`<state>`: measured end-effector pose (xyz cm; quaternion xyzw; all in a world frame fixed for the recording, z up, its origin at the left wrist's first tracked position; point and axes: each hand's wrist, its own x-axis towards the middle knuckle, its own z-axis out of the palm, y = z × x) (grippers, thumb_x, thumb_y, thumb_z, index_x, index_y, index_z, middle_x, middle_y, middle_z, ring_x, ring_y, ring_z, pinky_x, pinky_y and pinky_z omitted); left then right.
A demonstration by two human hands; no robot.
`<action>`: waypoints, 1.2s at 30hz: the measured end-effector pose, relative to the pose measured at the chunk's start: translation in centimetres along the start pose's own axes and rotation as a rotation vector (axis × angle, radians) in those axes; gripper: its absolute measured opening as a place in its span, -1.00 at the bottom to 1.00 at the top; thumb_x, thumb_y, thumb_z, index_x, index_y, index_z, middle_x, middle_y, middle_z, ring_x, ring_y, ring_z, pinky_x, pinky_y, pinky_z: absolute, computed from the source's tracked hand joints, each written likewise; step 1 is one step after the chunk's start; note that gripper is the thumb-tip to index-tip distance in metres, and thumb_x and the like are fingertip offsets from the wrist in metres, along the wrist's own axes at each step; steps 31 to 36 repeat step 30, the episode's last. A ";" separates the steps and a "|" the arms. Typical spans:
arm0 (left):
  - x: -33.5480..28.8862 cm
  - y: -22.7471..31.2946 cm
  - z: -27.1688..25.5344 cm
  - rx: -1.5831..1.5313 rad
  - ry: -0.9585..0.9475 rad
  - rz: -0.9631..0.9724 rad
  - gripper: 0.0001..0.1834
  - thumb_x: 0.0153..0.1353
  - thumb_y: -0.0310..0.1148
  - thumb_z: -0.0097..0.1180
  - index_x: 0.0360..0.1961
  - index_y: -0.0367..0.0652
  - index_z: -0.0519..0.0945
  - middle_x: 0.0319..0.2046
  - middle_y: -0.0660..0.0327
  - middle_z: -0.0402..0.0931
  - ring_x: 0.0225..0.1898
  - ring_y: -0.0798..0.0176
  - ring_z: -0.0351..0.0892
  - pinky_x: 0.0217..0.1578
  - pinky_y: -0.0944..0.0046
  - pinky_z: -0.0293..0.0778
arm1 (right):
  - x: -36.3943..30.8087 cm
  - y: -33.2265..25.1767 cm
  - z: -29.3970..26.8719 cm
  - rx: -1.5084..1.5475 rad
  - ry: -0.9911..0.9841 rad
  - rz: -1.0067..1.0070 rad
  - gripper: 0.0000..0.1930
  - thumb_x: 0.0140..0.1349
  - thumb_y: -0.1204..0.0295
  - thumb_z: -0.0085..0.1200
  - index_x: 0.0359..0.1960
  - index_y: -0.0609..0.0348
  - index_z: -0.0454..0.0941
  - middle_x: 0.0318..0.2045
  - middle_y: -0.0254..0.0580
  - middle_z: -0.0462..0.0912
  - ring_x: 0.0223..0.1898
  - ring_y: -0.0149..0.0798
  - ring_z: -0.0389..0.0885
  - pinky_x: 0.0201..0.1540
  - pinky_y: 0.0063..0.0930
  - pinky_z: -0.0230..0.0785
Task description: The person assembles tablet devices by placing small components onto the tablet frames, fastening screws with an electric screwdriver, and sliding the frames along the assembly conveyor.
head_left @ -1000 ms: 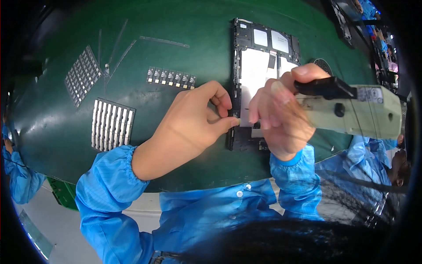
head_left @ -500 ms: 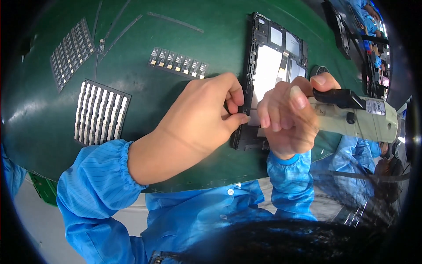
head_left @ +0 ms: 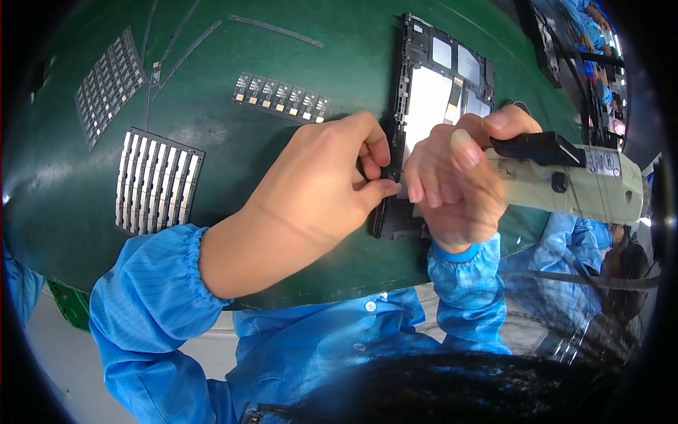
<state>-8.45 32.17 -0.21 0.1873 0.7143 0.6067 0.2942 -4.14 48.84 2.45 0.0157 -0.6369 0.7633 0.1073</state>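
A black flat device chassis (head_left: 421, 99) with silvery panels lies on the green table. My left hand (head_left: 314, 177) rests at its left edge, thumb and forefinger pinched together there. Whatever is between those fingertips is too small or hidden to make out. Over the chassis's lower right part, my right hand (head_left: 462, 187) is closed on a pale green electric screwdriver (head_left: 600, 191) with a black lever. The tool points inward from the right, its tip hidden behind my fingers. Left of the chassis, beyond my left hand, lies a strip of small circuit boards (head_left: 279, 97).
Farther left are a panel of small boards (head_left: 109, 88) and a sheet of white-striped parts (head_left: 159, 182). Thin dark strips (head_left: 275, 31) lie at the back. Another dark device (head_left: 540, 42) stands at the far right, with people in blue beyond it.
The whole view has shifted slightly. My right hand and the screwdriver have moved a little left and up, covering more of a round object behind them. My left hand keeps its pinch at the chassis edge.
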 end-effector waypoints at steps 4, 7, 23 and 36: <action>0.2 0.0 -0.2 0.049 -0.006 0.017 -0.73 0.13 -0.53 0.37 -0.21 -0.36 0.53 -0.28 0.02 0.63 -0.35 0.11 0.78 -0.34 0.25 0.62 | 0.1 0.5 -0.4 -0.067 -0.058 -0.033 -0.68 0.41 0.55 0.08 0.05 -0.06 0.24 -0.48 -0.32 0.36 -0.71 -0.40 0.25 -0.65 -0.40 0.26; 0.5 0.5 -0.2 0.090 -0.022 0.031 -0.71 0.13 -0.52 0.37 -0.18 -0.36 0.54 -0.26 0.01 0.64 -0.35 0.11 0.77 -0.34 0.24 0.62 | 0.0 0.2 0.2 -0.119 -0.035 -0.035 -0.69 0.40 0.57 0.08 0.03 -0.03 0.25 -0.40 -0.29 0.39 -0.68 -0.42 0.26 -0.65 -0.43 0.21; 0.1 1.6 0.9 -0.095 0.003 -0.209 -0.69 0.20 -0.61 0.39 -0.18 -0.33 0.46 -0.29 0.18 0.53 -0.38 0.32 0.76 -0.40 0.43 0.61 | 0.7 -2.4 -7.6 -0.112 0.133 -0.338 -0.65 0.25 0.59 0.23 0.07 0.19 0.52 -0.45 -0.37 0.52 -0.51 -0.49 0.47 -0.44 -0.48 0.38; 0.8 1.8 1.1 -0.082 0.012 -0.296 -0.68 0.19 -0.68 0.37 -0.16 -0.28 0.46 -0.24 0.14 0.54 -0.34 0.26 0.78 -0.35 0.45 0.69 | 1.3 -4.2 -20.9 0.051 0.574 -0.419 -0.68 0.32 0.59 0.06 0.11 0.21 0.45 -0.63 -0.33 0.29 -0.70 -0.50 0.22 -0.67 -0.51 0.07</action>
